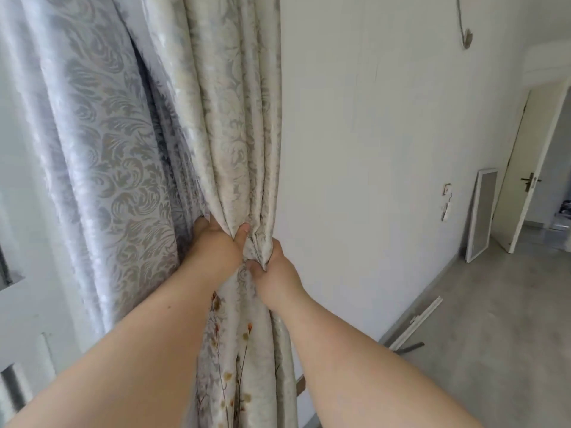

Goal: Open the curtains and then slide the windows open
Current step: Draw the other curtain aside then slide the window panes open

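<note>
The curtain [234, 143] is bunched against the wall [386, 149] and gripped by both hands: left hand [217, 242] above, right hand [276, 273] just below, fingers clenched into folds.

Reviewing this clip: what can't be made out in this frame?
All in the head view:
- Window: mostly covered by the curtain, rest overexposed.
- Left hand and right hand: fingers buried in the folds.
- Curtain rail: cut off by the top edge.
- Room beyond the door: too small.
</note>
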A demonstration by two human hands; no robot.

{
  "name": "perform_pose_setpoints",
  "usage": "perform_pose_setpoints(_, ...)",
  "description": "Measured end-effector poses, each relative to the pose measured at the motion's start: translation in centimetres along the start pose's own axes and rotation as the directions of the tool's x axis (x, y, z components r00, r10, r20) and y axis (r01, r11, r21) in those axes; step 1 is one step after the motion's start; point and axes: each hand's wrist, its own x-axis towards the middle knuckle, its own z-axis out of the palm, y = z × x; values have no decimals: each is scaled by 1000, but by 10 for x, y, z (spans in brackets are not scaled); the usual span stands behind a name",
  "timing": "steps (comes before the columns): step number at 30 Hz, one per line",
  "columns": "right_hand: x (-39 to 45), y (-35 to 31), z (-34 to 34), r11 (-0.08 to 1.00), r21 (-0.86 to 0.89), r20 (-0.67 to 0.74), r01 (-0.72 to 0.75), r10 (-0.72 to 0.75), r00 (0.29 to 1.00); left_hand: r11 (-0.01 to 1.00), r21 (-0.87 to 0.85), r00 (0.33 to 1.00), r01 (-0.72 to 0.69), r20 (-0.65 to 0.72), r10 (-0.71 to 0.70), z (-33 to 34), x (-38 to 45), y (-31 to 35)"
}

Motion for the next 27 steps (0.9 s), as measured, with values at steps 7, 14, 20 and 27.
perform_pose_setpoints(7, 4, 13, -17, 998, -59, 176, 11, 0, 984, 993, -48, 991, 104, -78, -108, 7, -21, -11)
perform_pose_setpoints(14, -20, 49, -65, 987, -149, 374, 54, 6, 928, 904, 96, 900, 416, -188, -394, 45, -83, 0)
perform_pose_setpoints(20, -56, 86, -93, 972, -235, 452, 24, 87, 888, 665, 545, 774, 511, 46, -632, 76, -135, 10)
perform_pose_setpoints(27, -127, 121, -137, 911, -354, 350, -213, 340, 873, 694, 673, 610, 256, 445, -656, 67, -173, -16)
